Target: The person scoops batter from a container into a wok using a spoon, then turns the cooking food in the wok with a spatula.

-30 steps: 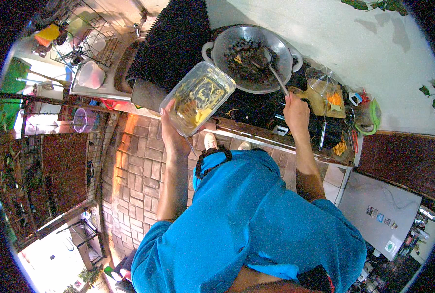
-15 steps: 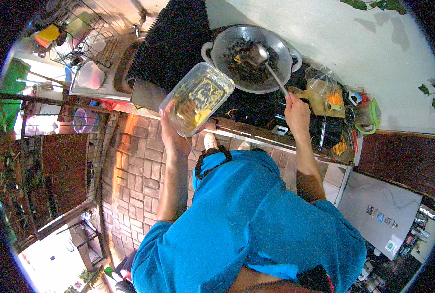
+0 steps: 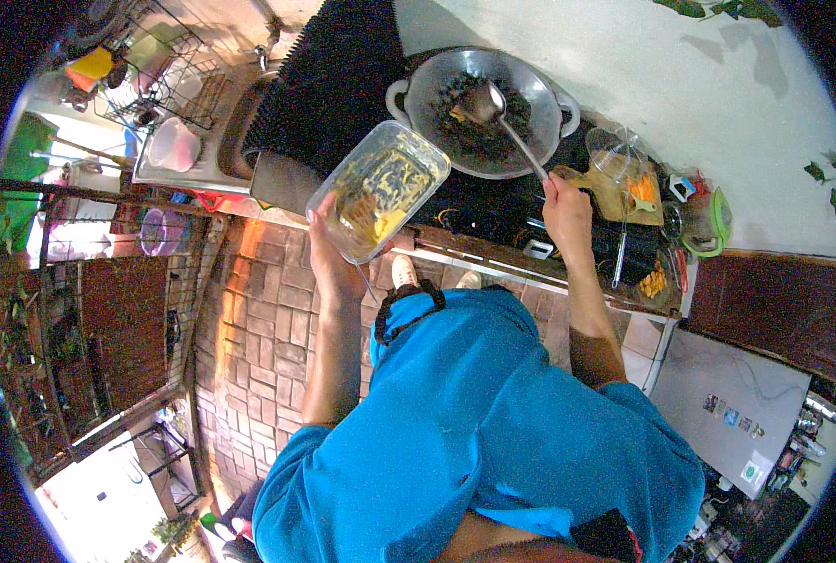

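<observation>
A large metal wok with two loop handles sits on the black stove, dark chopped food spread over its bottom. My right hand grips the handle of a metal ladle, whose bowl is inside the wok over the food. A small yellow piece lies beside the ladle's bowl. In my left hand is a clear rectangular container, held tilted to the left of the wok. Yellow smears coat its inside, and a yellow lump rests in its near corner. A thin metal handle shows below the container.
Right of the stove are a wooden cutting board with orange pieces, a wire strainer and a green-rimmed lid. A black ridged panel stands between wok and sink. A dish rack is far left.
The ladle's bowl has shifted slightly left inside the wok, and my right hand has moved a little left with it. My left hand and the container stay in place.
</observation>
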A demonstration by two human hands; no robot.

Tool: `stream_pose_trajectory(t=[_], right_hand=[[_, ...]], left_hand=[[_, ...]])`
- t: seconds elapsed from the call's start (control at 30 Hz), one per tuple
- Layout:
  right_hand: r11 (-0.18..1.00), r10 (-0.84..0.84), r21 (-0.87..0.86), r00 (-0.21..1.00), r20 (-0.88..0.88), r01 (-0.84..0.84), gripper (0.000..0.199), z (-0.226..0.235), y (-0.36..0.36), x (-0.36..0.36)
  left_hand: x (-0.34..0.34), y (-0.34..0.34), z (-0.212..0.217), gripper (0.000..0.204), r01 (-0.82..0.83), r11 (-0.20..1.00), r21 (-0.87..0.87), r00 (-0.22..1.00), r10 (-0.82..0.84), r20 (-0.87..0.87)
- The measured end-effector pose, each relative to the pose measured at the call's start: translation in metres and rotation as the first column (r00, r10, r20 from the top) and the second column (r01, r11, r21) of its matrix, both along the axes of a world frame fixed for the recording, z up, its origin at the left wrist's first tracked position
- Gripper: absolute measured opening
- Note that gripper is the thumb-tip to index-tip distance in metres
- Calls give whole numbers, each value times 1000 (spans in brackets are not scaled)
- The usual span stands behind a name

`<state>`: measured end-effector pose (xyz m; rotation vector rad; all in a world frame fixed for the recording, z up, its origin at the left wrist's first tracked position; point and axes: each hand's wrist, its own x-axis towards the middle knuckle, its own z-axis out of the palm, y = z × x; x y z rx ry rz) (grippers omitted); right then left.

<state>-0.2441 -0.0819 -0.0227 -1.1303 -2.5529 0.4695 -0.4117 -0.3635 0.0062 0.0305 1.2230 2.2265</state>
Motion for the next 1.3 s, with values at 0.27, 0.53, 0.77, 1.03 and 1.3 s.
stream_pose_trajectory(t=[0.27, 0.53, 0.77, 1.03, 1.3], right_hand=[[998, 62, -3, 998, -20, -62, 23, -6, -1, -15], [991, -15, 135, 995, 100, 1, 26, -7, 15, 0], [989, -43, 145, 998, 36, 37, 29, 1, 27, 3], [990, 23, 136, 1000, 18, -25, 27, -4, 26, 7], [983, 27, 183, 1000, 12, -29, 25, -19, 32, 5]], left_hand=[[2, 3, 1, 69, -16, 1000, -1, 1000, 16, 7], [1, 0, 3, 68, -24, 1000, -4, 1000, 24, 11], [0, 3, 3, 67, -30, 999, -12, 1000, 30, -5], [-4, 6, -4, 69, -21, 999, 33, 1000, 22, -18], [-2, 9, 3, 68, -35, 999, 20, 999, 35, 6]])
